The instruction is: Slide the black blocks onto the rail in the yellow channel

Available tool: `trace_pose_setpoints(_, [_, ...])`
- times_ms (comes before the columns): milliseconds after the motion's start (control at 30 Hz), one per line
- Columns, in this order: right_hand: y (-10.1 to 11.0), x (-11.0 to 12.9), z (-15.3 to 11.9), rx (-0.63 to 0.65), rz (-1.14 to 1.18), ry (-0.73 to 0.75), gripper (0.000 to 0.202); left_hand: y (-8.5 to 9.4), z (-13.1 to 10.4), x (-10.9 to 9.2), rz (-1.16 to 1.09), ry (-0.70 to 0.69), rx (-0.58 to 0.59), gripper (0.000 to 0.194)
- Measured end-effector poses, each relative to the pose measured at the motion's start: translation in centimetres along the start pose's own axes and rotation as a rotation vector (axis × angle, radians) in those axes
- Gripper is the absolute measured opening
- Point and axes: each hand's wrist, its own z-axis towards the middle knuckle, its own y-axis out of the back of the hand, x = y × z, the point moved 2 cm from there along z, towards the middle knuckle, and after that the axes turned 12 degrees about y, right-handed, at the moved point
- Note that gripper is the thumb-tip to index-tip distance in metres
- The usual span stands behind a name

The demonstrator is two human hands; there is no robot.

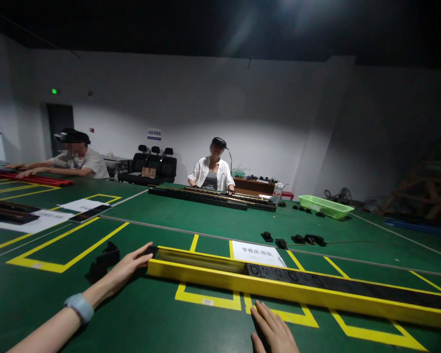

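A long yellow rail [213, 277] with an open channel lies across the green table in front of me. At its left end my left hand [134, 262] has its fingers closed on a small black module [152, 251], at the mouth of the channel; the hand hides part of it. Black socket modules [286, 275] fill the channel from about its middle towards the right. My right hand [274, 326] is near the table's front, fingers stretched out and holding nothing, just in front of the rail and apart from it.
Loose black parts [106, 257] lie left of the rail, and several more [308, 239] behind it. A paper sign [257, 252] touches the rail's far side. Beyond are a green basket [327, 207], a bottle [278, 193], dark rails [206, 198] and two people at work.
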Motion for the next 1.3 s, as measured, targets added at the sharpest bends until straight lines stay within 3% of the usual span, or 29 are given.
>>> trace_pose_setpoints(533, [-0.3,-0.3,0.1,-0.033,0.011,0.006,0.046,-1.6,0.3,0.0,0.317,-0.116,-0.350,0.072])
trace_pose_setpoints(767, [0.0,-0.1,-0.1,-0.042,0.023,-0.008,0.045,-2.6,-0.7,-0.9,0.226,-0.120,-0.392,0.069])
trace_pose_setpoints(1300, [-0.3,-0.3,0.0,-0.065,0.036,-0.023,0.044,-2.1,-0.1,0.0,0.373,-0.157,-0.393,0.070])
